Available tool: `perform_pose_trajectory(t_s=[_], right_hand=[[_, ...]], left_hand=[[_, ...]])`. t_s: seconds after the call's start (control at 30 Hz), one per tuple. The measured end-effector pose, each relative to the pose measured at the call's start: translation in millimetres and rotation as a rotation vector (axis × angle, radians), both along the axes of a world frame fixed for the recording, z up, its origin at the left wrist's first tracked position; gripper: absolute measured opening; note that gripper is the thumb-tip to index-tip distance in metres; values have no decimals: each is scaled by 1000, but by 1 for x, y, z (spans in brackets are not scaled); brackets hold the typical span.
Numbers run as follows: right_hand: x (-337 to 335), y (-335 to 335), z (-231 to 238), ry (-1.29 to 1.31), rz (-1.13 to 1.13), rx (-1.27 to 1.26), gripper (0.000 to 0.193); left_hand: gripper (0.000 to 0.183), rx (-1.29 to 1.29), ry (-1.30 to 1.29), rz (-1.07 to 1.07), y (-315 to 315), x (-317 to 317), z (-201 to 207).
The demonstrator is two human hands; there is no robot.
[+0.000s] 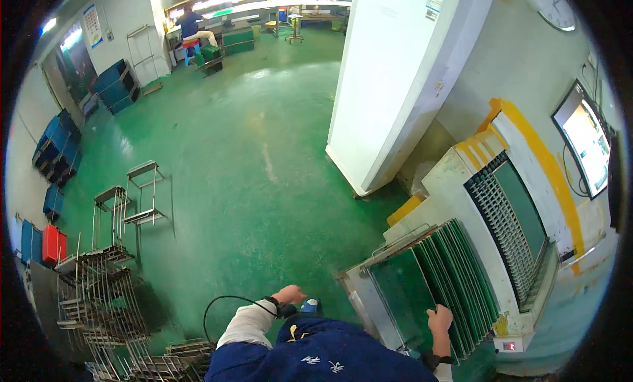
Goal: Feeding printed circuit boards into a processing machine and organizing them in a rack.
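On the right, green panels that look like circuit boards [455,276] stand on edge in a row, in a metal-edged rack [366,303]. My right hand [440,319] is at the near edge of these boards, its fingers curled round the edge of one. The boards partly lie behind that hand. My left hand [290,293] hangs over the floor in front of my body, away from the rack. It holds nothing that I can see, and its fingers reach loosely to the right. A dark band with a black cable [217,299] circles the left wrist.
Beyond the rack stands a white machine with a roller conveyor [504,227] and a green board on it. A white pillar [389,85] rises ahead. Metal frames [105,289] crowd the left. A seated person [191,26] is at a far bench.
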State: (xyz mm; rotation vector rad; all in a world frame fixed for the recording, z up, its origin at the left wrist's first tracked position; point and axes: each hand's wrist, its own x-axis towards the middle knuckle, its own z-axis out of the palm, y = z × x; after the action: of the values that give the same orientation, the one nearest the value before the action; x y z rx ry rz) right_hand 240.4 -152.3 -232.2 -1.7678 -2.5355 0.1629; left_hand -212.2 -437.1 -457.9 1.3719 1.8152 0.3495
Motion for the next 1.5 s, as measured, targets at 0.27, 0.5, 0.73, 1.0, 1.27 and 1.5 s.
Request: perform_pose_trajectory(t_s=[0.27,0.5,0.73,1.0,1.27,1.5], right_hand=[[-21,-10,40,-95,-36,-47,28],[-9,-6,27,-84,-45,-36,27],[-14,-5,25,-67,-26,-19,29],[2,11,47,-48,-44,-20,29],[-29,-4,179,54,-112,-30,32],[75,13,236,455,-190,90,36]], left_hand=[[47,-264,-272,656,-46,0,1],[47,-249,-355,684,-33,-6,-1],[50,-196,-360,672,-24,-15,-5],[49,-174,-184,625,-45,-31,-8],[49,-291,-272,579,-27,-17,1],[48,-90,-202,348,6,-7,-40]])
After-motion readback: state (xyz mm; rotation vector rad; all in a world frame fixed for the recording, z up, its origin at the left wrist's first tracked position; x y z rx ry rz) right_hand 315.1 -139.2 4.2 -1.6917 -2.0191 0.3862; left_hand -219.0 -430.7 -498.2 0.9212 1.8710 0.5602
